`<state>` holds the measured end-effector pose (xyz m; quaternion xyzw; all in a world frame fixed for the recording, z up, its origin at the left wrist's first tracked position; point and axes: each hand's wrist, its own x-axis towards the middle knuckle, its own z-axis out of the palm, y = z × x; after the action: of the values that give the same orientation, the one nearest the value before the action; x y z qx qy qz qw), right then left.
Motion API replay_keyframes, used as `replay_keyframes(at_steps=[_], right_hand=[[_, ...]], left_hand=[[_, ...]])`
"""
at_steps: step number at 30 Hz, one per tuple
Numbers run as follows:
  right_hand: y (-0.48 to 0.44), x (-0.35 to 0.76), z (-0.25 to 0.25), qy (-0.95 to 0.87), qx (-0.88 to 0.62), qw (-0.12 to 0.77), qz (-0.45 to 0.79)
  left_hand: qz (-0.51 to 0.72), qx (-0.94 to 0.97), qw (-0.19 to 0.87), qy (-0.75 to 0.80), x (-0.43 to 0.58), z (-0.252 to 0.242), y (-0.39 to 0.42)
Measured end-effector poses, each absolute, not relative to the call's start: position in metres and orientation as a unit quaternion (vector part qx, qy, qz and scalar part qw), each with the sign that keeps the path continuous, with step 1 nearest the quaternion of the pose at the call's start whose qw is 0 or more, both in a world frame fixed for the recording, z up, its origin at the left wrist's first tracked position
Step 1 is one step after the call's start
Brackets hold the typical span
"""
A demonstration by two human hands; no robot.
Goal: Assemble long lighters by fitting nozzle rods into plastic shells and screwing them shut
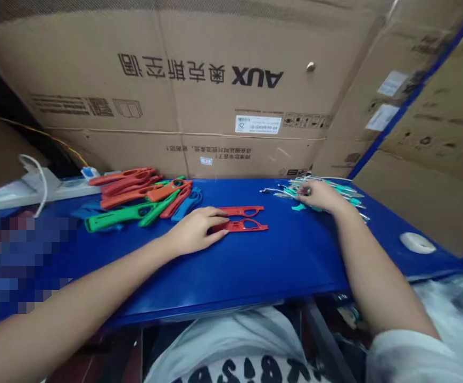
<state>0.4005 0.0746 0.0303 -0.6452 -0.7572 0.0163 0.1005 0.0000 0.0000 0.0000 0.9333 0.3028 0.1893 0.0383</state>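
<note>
Head view: we have the left hand point(193, 230) over two red plastic pieces point(235, 226), centre frame.
Its fingers lie slightly apart across them, probably to keep them flat and parallel; the right hand point(317, 194), right of centre, bends over thin silver-and-teal pieces point(347, 189), and we cannot tell whether its fingertips grip any. The blue worktop point(247, 271) meets upright cardboard point(211, 32) across the top.
</note>
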Motion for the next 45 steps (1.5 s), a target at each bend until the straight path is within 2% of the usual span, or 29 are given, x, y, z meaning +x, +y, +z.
replay_keyframes(at_steps=[9, 15, 18, 31, 42, 45], right_hand=[[0.076, 0.39, 0.025, -0.753, -0.643, 0.143, 0.003], [0.062, 0.373, 0.035, -0.759, -0.561, 0.33, -0.019], [0.052, 0.355, 0.038, -0.774, -0.518, 0.363, -0.026], [0.033, 0.311, 0.028, -0.856, -0.43, 0.285, 0.037], [0.031, 0.313, 0.031, -0.859, -0.414, 0.299, 0.043], [0.028, 0.308, 0.032, -0.856, -0.411, 0.308, 0.064]], left_hand=[[0.162, 0.932, 0.014, 0.324, 0.0, 0.005, -0.001], [0.147, 0.929, 0.018, 0.339, -0.004, 0.005, 0.0], [0.147, 0.929, 0.02, 0.338, -0.006, 0.005, 0.002], [0.169, 0.93, 0.059, 0.322, -0.008, 0.004, 0.006], [0.178, 0.927, 0.068, 0.323, -0.009, 0.003, 0.005], [0.233, 0.908, 0.077, 0.34, -0.004, 0.001, 0.004]])
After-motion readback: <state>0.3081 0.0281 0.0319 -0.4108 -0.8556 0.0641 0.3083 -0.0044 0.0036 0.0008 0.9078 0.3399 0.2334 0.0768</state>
